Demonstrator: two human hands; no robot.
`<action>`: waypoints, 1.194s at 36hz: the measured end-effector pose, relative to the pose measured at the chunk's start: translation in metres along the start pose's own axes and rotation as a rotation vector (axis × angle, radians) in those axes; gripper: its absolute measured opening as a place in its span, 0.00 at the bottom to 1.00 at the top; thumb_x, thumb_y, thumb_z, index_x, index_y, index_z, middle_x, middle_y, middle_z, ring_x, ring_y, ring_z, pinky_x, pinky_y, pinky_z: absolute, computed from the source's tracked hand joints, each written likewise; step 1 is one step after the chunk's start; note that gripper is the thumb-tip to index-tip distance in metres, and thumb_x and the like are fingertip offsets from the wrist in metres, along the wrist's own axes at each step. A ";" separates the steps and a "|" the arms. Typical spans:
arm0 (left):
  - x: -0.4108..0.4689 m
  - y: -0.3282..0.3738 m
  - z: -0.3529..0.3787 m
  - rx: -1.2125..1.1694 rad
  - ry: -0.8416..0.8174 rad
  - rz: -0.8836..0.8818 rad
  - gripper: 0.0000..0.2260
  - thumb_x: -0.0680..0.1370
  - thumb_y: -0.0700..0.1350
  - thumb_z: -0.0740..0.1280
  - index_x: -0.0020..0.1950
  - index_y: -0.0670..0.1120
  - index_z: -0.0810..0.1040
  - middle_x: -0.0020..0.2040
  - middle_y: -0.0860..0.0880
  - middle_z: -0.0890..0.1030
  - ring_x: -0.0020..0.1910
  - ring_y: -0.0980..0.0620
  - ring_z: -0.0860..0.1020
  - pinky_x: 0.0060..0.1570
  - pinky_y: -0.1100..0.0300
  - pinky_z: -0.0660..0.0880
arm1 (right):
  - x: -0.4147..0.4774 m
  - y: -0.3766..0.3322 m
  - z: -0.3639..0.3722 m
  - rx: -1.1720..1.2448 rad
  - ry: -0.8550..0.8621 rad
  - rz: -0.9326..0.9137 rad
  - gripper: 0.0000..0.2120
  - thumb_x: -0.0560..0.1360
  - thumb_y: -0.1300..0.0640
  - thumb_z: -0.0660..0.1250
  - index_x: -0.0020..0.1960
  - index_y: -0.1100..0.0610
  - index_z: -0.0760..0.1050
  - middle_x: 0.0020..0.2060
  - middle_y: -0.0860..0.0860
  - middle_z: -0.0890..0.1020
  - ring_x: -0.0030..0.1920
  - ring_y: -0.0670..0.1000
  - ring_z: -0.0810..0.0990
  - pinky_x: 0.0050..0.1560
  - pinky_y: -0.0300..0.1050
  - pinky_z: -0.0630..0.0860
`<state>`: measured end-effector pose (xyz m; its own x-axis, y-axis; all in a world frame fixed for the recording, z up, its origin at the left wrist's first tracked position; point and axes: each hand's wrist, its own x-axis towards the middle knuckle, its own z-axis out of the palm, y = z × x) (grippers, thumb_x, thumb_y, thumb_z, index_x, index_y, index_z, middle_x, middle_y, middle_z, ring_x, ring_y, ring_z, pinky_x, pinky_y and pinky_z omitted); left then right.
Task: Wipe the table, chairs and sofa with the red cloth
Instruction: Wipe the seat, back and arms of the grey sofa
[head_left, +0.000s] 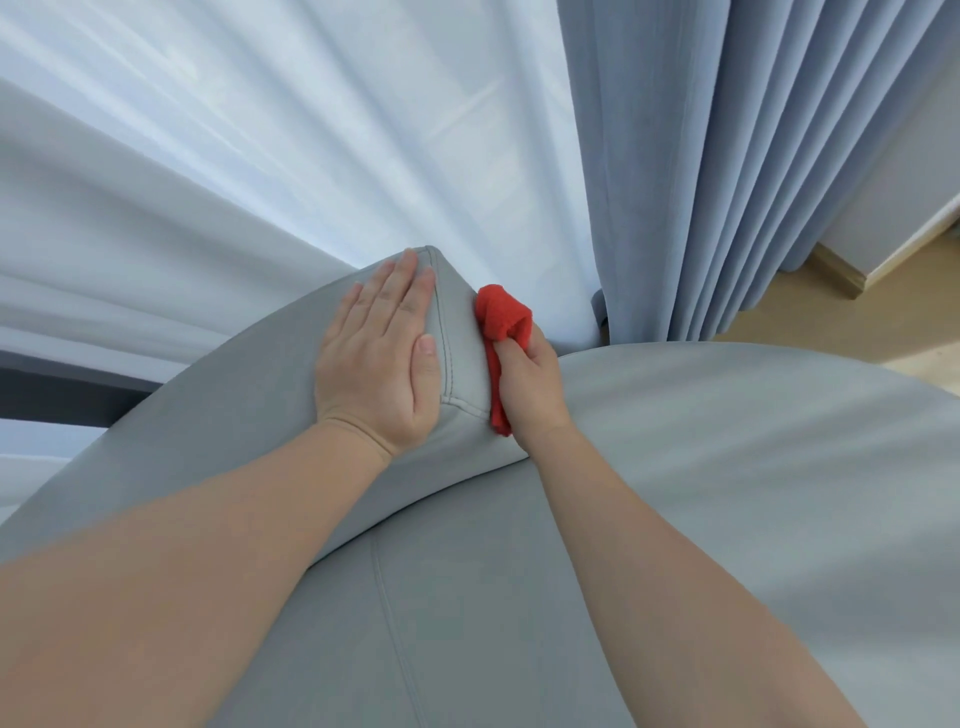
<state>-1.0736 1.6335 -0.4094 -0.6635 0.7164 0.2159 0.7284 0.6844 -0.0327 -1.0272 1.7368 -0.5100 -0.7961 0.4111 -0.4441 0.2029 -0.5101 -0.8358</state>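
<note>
Head view, sofa (727, 467) stage of the wiping task. Your left hand (382, 358) lies flat, fingers straight and together, on the top face of a grey cushion (462, 338), steadying its far corner. Your right hand (527, 384) is curled round the red cloth (501, 314) and holds it against the cushion's right end panel, just beside the stitched seam. Part of the cloth bunches above the fingers and a tail hangs below the palm.

The cloth looks light, soft and limp, so it should fold over any edge. Grip it as a wad in the palm rather than by a corner, or the loose tail is likely to drag. The cushion cover appears smooth and faintly yielding, so the flat bracing hand is probably needed to stop it shifting. Behind stand a sheer curtain (311, 156) and, to the right, a blue-grey drape (727, 182).
</note>
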 end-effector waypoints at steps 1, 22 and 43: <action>0.000 -0.001 -0.001 -0.001 -0.007 -0.001 0.25 0.77 0.47 0.50 0.72 0.39 0.67 0.73 0.41 0.67 0.72 0.45 0.64 0.73 0.53 0.53 | -0.008 -0.005 0.000 0.003 -0.024 -0.032 0.10 0.75 0.56 0.63 0.54 0.47 0.79 0.48 0.44 0.83 0.52 0.45 0.80 0.59 0.47 0.76; -0.102 0.100 -0.195 -1.252 -0.393 -0.314 0.41 0.65 0.62 0.69 0.74 0.54 0.57 0.64 0.56 0.72 0.56 0.57 0.79 0.58 0.57 0.75 | -0.254 -0.185 -0.030 -0.602 0.027 -0.241 0.04 0.76 0.50 0.68 0.45 0.49 0.78 0.38 0.46 0.84 0.40 0.47 0.82 0.48 0.49 0.80; -0.236 0.105 -0.462 -1.114 -0.247 0.229 0.14 0.73 0.52 0.68 0.57 0.52 0.77 0.47 0.53 0.80 0.46 0.52 0.80 0.48 0.56 0.77 | -0.622 -0.293 0.033 -0.878 0.326 -0.350 0.19 0.77 0.40 0.64 0.44 0.56 0.81 0.36 0.50 0.84 0.35 0.48 0.82 0.35 0.39 0.77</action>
<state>-0.7616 1.4731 -0.0129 -0.4226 0.8989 0.1160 0.5016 0.1253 0.8560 -0.6097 1.6055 0.0217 -0.7230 0.6857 -0.0843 0.4412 0.3644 -0.8201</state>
